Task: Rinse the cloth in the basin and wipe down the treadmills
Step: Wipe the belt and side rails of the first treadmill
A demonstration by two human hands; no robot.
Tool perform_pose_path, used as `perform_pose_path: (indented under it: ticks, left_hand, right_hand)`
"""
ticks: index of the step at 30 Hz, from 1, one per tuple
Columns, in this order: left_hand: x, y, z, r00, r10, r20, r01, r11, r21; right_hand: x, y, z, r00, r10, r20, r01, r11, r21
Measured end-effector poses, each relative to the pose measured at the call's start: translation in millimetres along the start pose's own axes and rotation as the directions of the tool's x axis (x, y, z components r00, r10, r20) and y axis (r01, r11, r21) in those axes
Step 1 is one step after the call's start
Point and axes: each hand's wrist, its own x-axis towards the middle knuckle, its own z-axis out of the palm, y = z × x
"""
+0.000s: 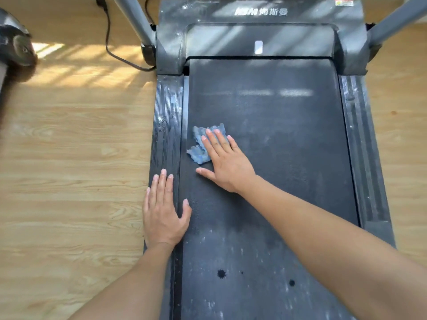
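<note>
A dark treadmill fills the view, its black belt (277,139) dusty with pale streaks and wet spots. A crumpled blue cloth (199,147) lies on the left part of the belt. My right hand (225,161) lies flat with straight fingers pressing on the cloth, covering its right half. My left hand (163,211) rests flat with spread fingers on the left side rail (167,125), the thumb reaching onto the belt edge. No basin is in view.
The grey motor cover (261,40) and two slanted uprights (136,21) stand at the far end. A black power cable (111,47) runs over the wooden floor (69,158) on the left. The dark edge of another machine (13,47) shows at top left.
</note>
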Motion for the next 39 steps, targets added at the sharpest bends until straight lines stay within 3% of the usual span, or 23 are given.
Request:
perform_pose_path:
  ticks: [3, 7, 11, 16, 18, 22, 25, 28, 30, 33, 37, 39]
  left_hand:
    - [-0.2, 0.8, 0.6, 1.0, 0.001, 0.015, -0.001, 1.0, 0.0]
    - [-1.0, 2.0, 0.6, 0.999, -0.005, 0.035, 0.005, 1.0, 0.001]
    - [0.5, 5.4, 0.5, 1.0, -0.006, 0.029, 0.006, 1.0, -0.013]
    - [1.6, 7.9, 0.0, 1.0, -0.01, 0.007, 0.011, 1.0, -0.017]
    - [2.9, 6.4, -0.1, 1.0, -0.008, 0.002, 0.008, 1.0, -0.014]
    - [0.4, 3.3, 0.5, 1.0, -0.009, -0.006, 0.009, 1.0, -0.001]
    - [-0.7, 1.6, 1.7, 1.0, -0.001, -0.028, 0.001, 1.0, -0.003]
    - [0.3, 0.8, 2.2, 0.999, 0.006, -0.036, -0.007, 1.0, -0.009]
    - [0.6, 1.0, 2.8, 0.999, 0.006, -0.037, -0.006, 1.0, -0.01]
    - [-1.1, 2.1, 2.6, 1.0, -0.002, -0.017, 0.002, 1.0, -0.01]
    - [0.3, 4.0, 2.9, 1.0, -0.005, 0.005, 0.005, 1.0, -0.005]
    - [1.3, 5.1, 2.5, 1.0, -0.008, 0.009, 0.008, 1.0, -0.002]
  right_hand:
    - [-58.4, 79.9, 7.3, 0.967, 0.255, 0.019, -0.255, 0.967, 0.003]
    - [-155.4, 175.1, 8.9, 0.857, 0.503, 0.114, -0.506, 0.863, -0.007]
    - [-186.2, 208.4, -2.7, 0.852, 0.498, 0.161, -0.516, 0.851, 0.098]
    - [-117.6, 146.8, 10.3, 0.829, 0.558, 0.016, -0.527, 0.772, 0.355]
    - [-88.8, 111.0, 9.4, 0.869, 0.494, -0.016, -0.447, 0.801, 0.399]
    - [-42.0, 18.8, -0.5, 0.987, 0.157, -0.023, -0.133, 0.897, 0.421]
    - [-18.6, -55.0, 5.6, 0.999, -0.031, -0.016, 0.035, 0.917, 0.397]
    - [-16.8, -66.1, 18.3, 0.998, -0.042, -0.051, 0.053, 0.973, 0.223]
    - [-33.8, -39.3, 23.8, 0.997, 0.018, -0.081, -0.008, 0.992, 0.129]
    - [-81.2, 24.5, 29.2, 0.975, 0.207, -0.08, -0.195, 0.971, 0.14]
    - [-165.6, 136.6, 31.4, 0.809, 0.588, -0.024, -0.568, 0.791, 0.229]
    - [-195.6, 164.9, 30.0, 0.76, 0.649, 0.034, -0.629, 0.722, 0.289]
